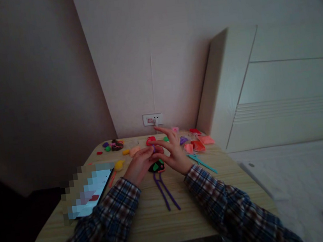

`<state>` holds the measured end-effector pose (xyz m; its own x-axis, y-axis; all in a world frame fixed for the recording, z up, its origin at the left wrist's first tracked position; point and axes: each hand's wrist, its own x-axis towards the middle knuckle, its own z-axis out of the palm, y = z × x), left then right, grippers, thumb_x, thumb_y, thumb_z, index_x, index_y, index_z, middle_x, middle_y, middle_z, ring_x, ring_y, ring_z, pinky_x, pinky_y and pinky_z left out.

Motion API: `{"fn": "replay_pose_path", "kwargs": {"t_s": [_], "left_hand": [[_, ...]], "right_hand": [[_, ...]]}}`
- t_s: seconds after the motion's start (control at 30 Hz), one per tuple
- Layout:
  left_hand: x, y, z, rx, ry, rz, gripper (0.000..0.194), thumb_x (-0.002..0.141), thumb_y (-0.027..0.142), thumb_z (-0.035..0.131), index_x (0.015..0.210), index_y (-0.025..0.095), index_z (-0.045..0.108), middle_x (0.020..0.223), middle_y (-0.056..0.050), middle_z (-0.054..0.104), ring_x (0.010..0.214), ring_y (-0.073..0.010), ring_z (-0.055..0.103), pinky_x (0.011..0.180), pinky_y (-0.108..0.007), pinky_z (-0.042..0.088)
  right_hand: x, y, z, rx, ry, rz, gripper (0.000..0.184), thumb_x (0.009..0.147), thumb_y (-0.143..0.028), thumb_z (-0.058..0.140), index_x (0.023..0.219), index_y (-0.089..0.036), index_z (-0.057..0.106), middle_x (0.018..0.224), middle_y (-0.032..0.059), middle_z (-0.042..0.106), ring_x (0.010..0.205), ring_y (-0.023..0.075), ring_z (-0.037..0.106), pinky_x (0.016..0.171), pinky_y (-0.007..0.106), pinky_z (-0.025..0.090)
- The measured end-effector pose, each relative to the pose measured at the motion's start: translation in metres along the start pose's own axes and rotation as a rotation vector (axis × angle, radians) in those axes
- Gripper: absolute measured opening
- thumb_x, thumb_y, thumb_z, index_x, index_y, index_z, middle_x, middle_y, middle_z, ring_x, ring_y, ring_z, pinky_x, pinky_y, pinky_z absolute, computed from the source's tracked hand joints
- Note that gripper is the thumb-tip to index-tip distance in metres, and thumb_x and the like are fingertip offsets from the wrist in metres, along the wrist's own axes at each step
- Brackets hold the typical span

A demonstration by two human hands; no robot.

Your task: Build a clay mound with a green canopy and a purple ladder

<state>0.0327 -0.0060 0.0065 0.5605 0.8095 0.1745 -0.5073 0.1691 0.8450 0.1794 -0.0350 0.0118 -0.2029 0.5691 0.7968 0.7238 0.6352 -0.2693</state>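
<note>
Above the middle of the table, my left hand has its fingers closed on a small purple piece that looks like modelling clay. My right hand is opposite, fingers spread apart, thumb and index finger reaching close to the left fingertips. Whether they touch the purple piece I cannot tell. Below both hands lies a black clay shape with green patches, partly covered by them. Two long purple clay strips extend from it toward me. A red clay piece shows just behind the fingers.
A tablet with a lit screen lies left, beside a yellow clay lump. Teal plastic tools lie right. Orange and red clay packets are back right; a brown clay lump is back left. A wall socket is behind.
</note>
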Motion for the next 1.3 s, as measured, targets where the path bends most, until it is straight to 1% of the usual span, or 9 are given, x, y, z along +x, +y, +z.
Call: {"fn": "replay_pose_path", "kwargs": {"t_s": [0.17, 0.33, 0.47, 0.67, 0.8, 0.97, 1.1, 1.2, 1.3], "left_hand": [[-0.003, -0.003, 0.0, -0.044, -0.026, -0.082, 0.02, 0.074, 0.029, 0.07, 0.083, 0.011, 0.069, 0.088, -0.009, 0.068, 0.081, -0.016, 0.061, 0.082, -0.03, 0.048], [-0.01, -0.003, -0.002, -0.048, -0.066, -0.136, 0.028, 0.075, 0.037, 0.069, 0.089, 0.013, 0.067, 0.094, -0.009, 0.067, 0.085, -0.0188, 0.063, 0.075, -0.03, 0.05], [-0.011, -0.004, -0.005, 0.007, -0.044, -0.118, 0.029, 0.071, 0.037, 0.072, 0.085, 0.013, 0.067, 0.089, -0.009, 0.068, 0.08, -0.0182, 0.064, 0.073, -0.029, 0.05], [-0.011, 0.004, -0.008, 0.149, 0.022, -0.129, 0.038, 0.06, 0.039, 0.079, 0.083, 0.011, 0.068, 0.081, -0.008, 0.069, 0.073, -0.0155, 0.063, 0.072, -0.025, 0.049], [-0.011, 0.009, -0.008, 0.205, 0.057, -0.141, 0.039, 0.055, 0.037, 0.082, 0.082, 0.012, 0.069, 0.084, -0.006, 0.068, 0.071, -0.0126, 0.061, 0.069, -0.023, 0.049], [-0.011, 0.007, -0.01, 0.263, 0.0, -0.204, 0.033, 0.057, 0.036, 0.081, 0.076, 0.012, 0.07, 0.075, -0.006, 0.067, 0.066, -0.012, 0.059, 0.066, -0.023, 0.049], [-0.008, 0.008, -0.014, 0.398, 0.048, -0.101, 0.03, 0.056, 0.035, 0.081, 0.074, 0.013, 0.07, 0.074, -0.004, 0.066, 0.065, -0.0119, 0.058, 0.063, -0.021, 0.047], [-0.005, 0.012, -0.018, 0.476, 0.086, -0.016, 0.03, 0.058, 0.036, 0.079, 0.072, 0.012, 0.069, 0.07, -0.003, 0.064, 0.061, -0.0109, 0.056, 0.059, -0.021, 0.044], [-0.004, 0.017, -0.023, 0.423, 0.198, 0.031, 0.035, 0.053, 0.038, 0.08, 0.07, 0.012, 0.066, 0.066, -0.001, 0.061, 0.06, -0.0101, 0.054, 0.06, -0.021, 0.043]], "right_hand": [[-0.004, 0.0, 0.0, 0.056, 0.073, 0.004, 0.023, 0.081, -0.038, 0.06, 0.101, -0.029, 0.067, 0.135, 0.0041, 0.042, 0.123, 0.0249, 0.036, 0.101, 0.045, 0.028], [-0.007, -0.006, -0.002, 0.117, 0.084, 0.086, 0.015, 0.082, -0.035, 0.06, 0.089, -0.025, 0.069, 0.127, 0.0048, 0.048, 0.118, 0.024, 0.041, 0.099, 0.044, 0.032], [-0.008, -0.009, -0.002, 0.146, 0.083, 0.111, 0.013, 0.082, -0.033, 0.06, 0.081, -0.023, 0.067, 0.123, 0.0053, 0.051, 0.117, 0.0231, 0.043, 0.098, 0.043, 0.033], [-0.009, -0.011, -0.003, 0.126, 0.11, 0.034, 0.021, 0.082, -0.034, 0.059, 0.066, -0.02, 0.058, 0.114, 0.0054, 0.057, 0.11, 0.0211, 0.046, 0.094, 0.039, 0.035], [-0.012, -0.01, -0.003, 0.001, 0.074, -0.015, 0.02, 0.084, -0.034, 0.056, 0.07, -0.02, 0.057, 0.11, 0.0055, 0.059, 0.102, 0.0212, 0.048, 0.088, 0.038, 0.034], [-0.015, -0.006, -0.002, -0.076, 0.003, -0.097, 0.02, 0.086, -0.031, 0.053, 0.071, -0.019, 0.052, 0.108, 0.0059, 0.061, 0.1, 0.0207, 0.048, 0.087, 0.036, 0.031], [-0.014, -0.004, -0.001, -0.08, -0.038, -0.091, 0.013, 0.087, -0.031, 0.051, 0.084, -0.019, 0.053, 0.111, 0.0077, 0.059, 0.103, 0.0208, 0.048, 0.087, 0.036, 0.03], [-0.012, -0.002, -0.002, -0.093, -0.067, -0.051, 0.023, 0.087, -0.032, 0.051, 0.105, -0.018, 0.052, 0.114, 0.0092, 0.057, 0.106, 0.0214, 0.047, 0.089, 0.036, 0.03], [-0.011, 0.003, -0.003, -0.146, -0.111, 0.017, 0.027, 0.086, -0.03, 0.053, 0.11, -0.019, 0.053, 0.117, 0.0086, 0.055, 0.108, 0.0225, 0.045, 0.09, 0.037, 0.029]]}}
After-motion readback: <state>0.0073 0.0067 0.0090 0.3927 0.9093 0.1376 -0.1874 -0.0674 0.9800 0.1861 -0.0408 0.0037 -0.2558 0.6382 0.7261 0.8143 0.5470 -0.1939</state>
